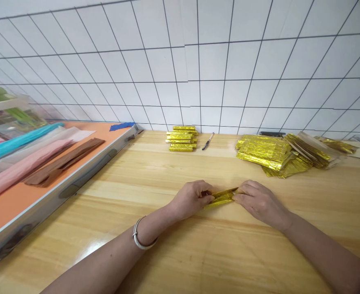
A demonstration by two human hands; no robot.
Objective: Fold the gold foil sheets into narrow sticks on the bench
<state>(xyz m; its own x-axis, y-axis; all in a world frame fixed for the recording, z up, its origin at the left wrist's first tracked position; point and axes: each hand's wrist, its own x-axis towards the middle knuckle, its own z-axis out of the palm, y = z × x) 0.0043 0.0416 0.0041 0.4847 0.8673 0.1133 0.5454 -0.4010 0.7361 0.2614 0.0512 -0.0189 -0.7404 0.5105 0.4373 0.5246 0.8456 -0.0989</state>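
Observation:
A piece of gold foil paper [223, 198] is stretched between my two hands, just above or on the wooden table [131, 183]. My left hand [194, 197], with a silver bangle [140, 234] at the wrist, pinches its left end. At the right end, my right hand [259, 202] grips it with thumb and fingers. The paper looks partly folded, with a raised far edge and a crease along its length. Fingertips hide both ends.
Several gold rolls [182, 139] are stacked by the tiled wall, beside a pen [208, 141]. Gold foil sheets [262, 152] lie heaped at the back right. On the left, an orange-topped raised board [85, 163] carries brown paper [64, 162], pink paper [27, 163] and a turquoise roll [21, 143].

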